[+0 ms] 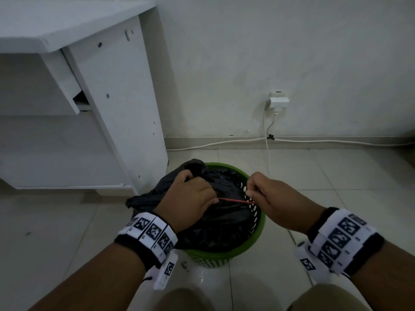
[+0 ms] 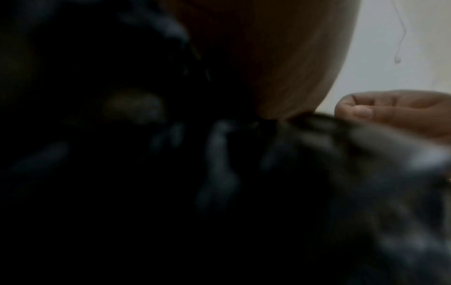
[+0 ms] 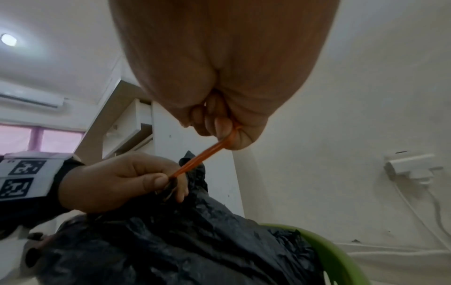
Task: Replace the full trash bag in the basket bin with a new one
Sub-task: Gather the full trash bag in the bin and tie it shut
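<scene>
The left hand [image 1: 189, 199] grips the gathered neck of the black trash bag [image 1: 215, 223], which sits in the green basket bin [image 1: 258, 234]. At three o'clock, the right hand [image 1: 272, 198] pinches a taut orange band [image 1: 234, 200]. Best to keep the neck bunched tightly while winding. The left wrist view is dark; no new bag is visible.

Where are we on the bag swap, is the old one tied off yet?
Done: the black trash bag's mouth is gathered into a bunch in the left hand. In hand: the right hand pinches an orange rubber band and stretches it from the left hand's grip; not tied yet. Left: finish the tie, lift the bag out of the green basket bin, fit a new bag; none is in view.
</scene>
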Demonstrator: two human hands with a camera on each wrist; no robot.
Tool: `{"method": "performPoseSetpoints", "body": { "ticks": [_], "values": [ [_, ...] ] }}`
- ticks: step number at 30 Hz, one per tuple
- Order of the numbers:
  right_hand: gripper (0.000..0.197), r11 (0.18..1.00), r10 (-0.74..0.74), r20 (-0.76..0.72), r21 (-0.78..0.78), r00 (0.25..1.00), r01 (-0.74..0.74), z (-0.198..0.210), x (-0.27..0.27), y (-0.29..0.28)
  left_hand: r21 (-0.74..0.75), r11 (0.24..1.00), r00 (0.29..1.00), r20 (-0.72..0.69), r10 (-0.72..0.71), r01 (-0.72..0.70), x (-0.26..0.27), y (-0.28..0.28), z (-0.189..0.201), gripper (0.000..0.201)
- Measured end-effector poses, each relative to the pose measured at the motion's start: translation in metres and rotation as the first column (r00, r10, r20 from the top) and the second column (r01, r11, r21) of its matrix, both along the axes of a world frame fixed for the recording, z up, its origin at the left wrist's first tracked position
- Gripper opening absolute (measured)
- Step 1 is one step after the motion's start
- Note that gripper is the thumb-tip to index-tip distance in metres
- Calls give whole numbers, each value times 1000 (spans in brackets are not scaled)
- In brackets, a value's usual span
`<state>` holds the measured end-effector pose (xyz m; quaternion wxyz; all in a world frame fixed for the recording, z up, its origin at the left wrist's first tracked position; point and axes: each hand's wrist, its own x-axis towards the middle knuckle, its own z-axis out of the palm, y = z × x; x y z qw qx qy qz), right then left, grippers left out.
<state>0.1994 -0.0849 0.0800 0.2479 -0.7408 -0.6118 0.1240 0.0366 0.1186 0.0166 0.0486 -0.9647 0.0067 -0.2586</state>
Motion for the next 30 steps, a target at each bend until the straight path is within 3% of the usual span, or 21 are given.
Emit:
{"method": "performPoseSetpoints", "body": {
  "ticks": [7, 12, 16, 19, 22, 26, 30],
  "values": [
    [16, 977, 75, 198, -211, 977, -32, -6, 16, -1, 3, 990, 989, -47, 139, -139, 5, -10, -6, 31],
    [14, 981, 29, 223, -193, 974, 15, -12, 17, 0, 3, 993, 993, 23, 120, -120, 16, -23, -9, 27],
    [24, 986, 23, 290, -162, 957, 25, -19, 7, 7, 6, 995, 993, 77, 95, -95, 16, -27, -11, 21],
    [20, 987, -89, 59, -126, 994, 96, -21, 6, 11, 4, 994, 989, 96, 112, -113, 11, -25, -12, 18],
    [12, 983, -182, -169, -58, 969, 174, -19, 4, 12, 0, 993, 987, 108, 118, -118, 9, -25, -13, 18],
    [12, 974, -225, -208, -11, 952, 227, -20, 4, 7, -20, 993, 986, 115, 118, -117, 9, -24, -14, 19],
    [39, 957, -285, -215, -3, 934, 291, -14, 14, -1, 7, 994, 988, 109, 107, -108, 9, -20, -17, 19]
  ]
}}
